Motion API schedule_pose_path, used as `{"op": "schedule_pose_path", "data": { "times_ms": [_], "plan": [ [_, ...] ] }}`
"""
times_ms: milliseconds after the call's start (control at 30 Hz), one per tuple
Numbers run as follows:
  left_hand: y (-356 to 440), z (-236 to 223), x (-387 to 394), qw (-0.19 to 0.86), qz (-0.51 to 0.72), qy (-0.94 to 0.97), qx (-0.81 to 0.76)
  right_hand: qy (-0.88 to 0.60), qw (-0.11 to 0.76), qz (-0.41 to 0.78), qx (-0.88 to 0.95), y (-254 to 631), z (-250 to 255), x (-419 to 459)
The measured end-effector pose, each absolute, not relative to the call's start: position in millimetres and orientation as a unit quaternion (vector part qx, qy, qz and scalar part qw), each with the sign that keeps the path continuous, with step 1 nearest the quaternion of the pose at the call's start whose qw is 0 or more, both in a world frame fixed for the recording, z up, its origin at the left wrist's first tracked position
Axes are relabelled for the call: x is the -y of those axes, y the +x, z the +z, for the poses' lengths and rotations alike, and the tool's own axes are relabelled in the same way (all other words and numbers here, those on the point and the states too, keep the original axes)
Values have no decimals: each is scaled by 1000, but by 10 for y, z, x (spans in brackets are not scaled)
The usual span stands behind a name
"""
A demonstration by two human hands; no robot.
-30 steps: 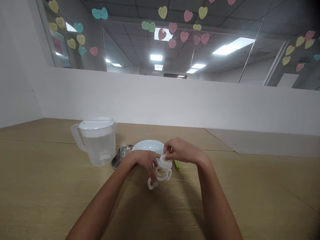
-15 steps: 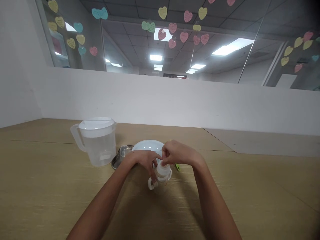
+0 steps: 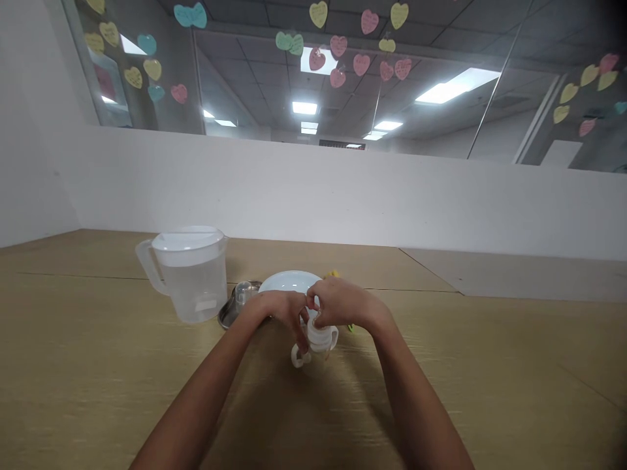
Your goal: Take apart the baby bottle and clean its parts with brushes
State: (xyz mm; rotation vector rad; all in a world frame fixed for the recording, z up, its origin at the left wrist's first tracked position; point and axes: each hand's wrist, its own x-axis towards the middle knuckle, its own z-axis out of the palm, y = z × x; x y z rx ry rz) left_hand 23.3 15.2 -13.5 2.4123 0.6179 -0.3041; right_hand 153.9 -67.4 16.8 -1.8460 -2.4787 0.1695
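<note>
A clear baby bottle [image 3: 321, 341] with a white collar and two white side handles stands on the table in front of me. My left hand [image 3: 285, 309] is closed around the bottle's left side, fingers pointing down near the left handle. From the right, my right hand [image 3: 340, 302] bends over the top, thumb and fingertips pinched at the white collar. The teat is hidden by the fingers, so exactly what they pinch there is unclear. Behind both hands lies a white plate [image 3: 287, 281], partly covered by them.
A lidded clear plastic pitcher [image 3: 193, 284] stands at the left. Beside it a metal tray [image 3: 226, 318] holds a clear dome-shaped cap [image 3: 242, 294]. Something yellow [image 3: 333, 274] and a green piece [image 3: 351, 328] show behind my right hand. A white wall [image 3: 313, 196] rises behind the table.
My right hand has shifted slightly left and its fingers have turned at the bottle's top. The left hand keeps its hold. The view has tilted down slightly.
</note>
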Motion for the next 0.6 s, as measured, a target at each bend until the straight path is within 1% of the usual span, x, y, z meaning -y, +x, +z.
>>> {"op": "schedule_pose_path", "data": {
  "times_ms": [67, 233, 367, 500, 600],
  "plan": [
    [231, -142, -154, 320, -110, 911, -236, -608, 17, 39, 793, 1503, 173, 685],
    [227, -146, -152, 342, -106, 908, -219, -633, -5, 91, 769, 1429, 197, 715],
    [238, -116, -133, 314, -95, 919, -218, -649, 4, 107, 753, 1409, 194, 737],
    [242, -68, -113, 330, -108, 922, -171, -653, 12, 138, 745, 1412, 183, 742],
    [227, -68, -133, 333, -117, 920, -168, -649, 25, 133, 749, 1434, 195, 753]
  ]
}}
